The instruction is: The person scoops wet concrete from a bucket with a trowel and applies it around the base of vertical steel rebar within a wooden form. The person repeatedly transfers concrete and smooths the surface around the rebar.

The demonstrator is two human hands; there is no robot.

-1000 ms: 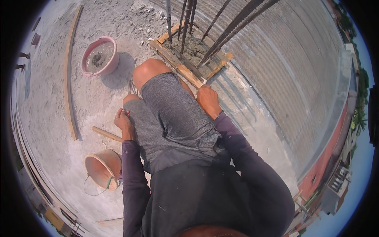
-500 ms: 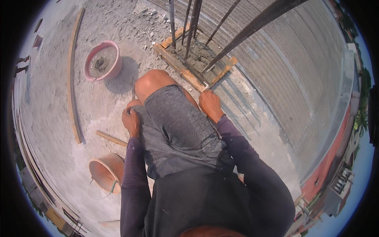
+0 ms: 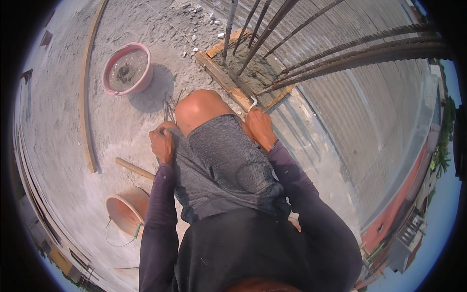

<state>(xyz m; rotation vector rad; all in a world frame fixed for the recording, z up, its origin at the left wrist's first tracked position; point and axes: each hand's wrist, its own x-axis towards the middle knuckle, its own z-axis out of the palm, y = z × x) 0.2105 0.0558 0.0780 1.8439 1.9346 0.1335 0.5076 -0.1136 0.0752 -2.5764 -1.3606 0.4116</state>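
Note:
My right hand (image 3: 261,129) is closed at the near corner of a wooden form (image 3: 227,87). A pale bent piece (image 3: 253,101) sticks out just beyond its fingers; what the fist grips is hidden. Wet grey concrete (image 3: 253,68) lies inside the form, and several ribbed steel bars (image 3: 268,36) rise out of it. My left hand (image 3: 163,143) rests against my left knee with its fingers curled in; I cannot make out anything in them. Just past that knee, a few thin dark wires or rods (image 3: 168,111) show on the ground.
A pink tub (image 3: 106,78) of wet mortar stands at the far left, beside a long wooden plank (image 3: 85,97). Nearer are a short wooden stick (image 3: 134,168) and an orange bucket (image 3: 131,199) on its side. Corrugated sheeting (image 3: 374,117) spreads to the right; a string (image 3: 168,22) runs from the form.
The view has shifted slightly, showing more of the steel bars at the right and more thin wires by my left knee. Both hands stay closed in nearly the same places.

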